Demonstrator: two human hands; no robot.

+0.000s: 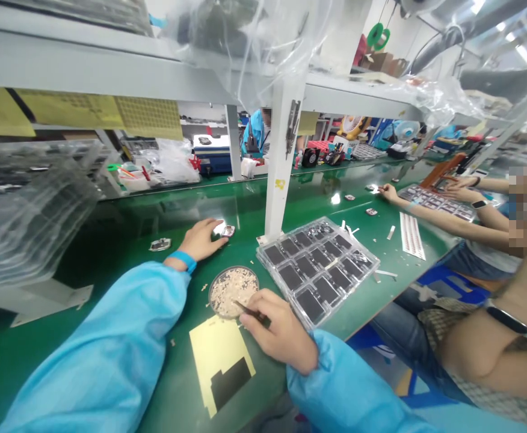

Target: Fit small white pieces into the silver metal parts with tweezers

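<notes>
My left hand (200,239) reaches over the glossy green surface, thumb and forefinger apart, at the left edge of a small metallic electronic part (228,231). Whether the fingertips touch it I cannot tell. A similar part (160,245) lies left of this hand. In my right hand (278,328) is a pair of dark tweezers (244,308), pinched, tips pointing down over a round dish (210,293) filled with small beige pieces. Just below the dish lies a yellow sheet (207,346) with a black cutout-shaped patch (231,383).
Right of the dish, a clear plastic tray (320,267) holds several dark screen-like panels. A white post (278,174) rises behind it. Stacked clear trays (33,222) stand at left. Co-workers' arms (453,216) are at right, near a white strip sheet (411,236). A shelf (110,69) hangs overhead.
</notes>
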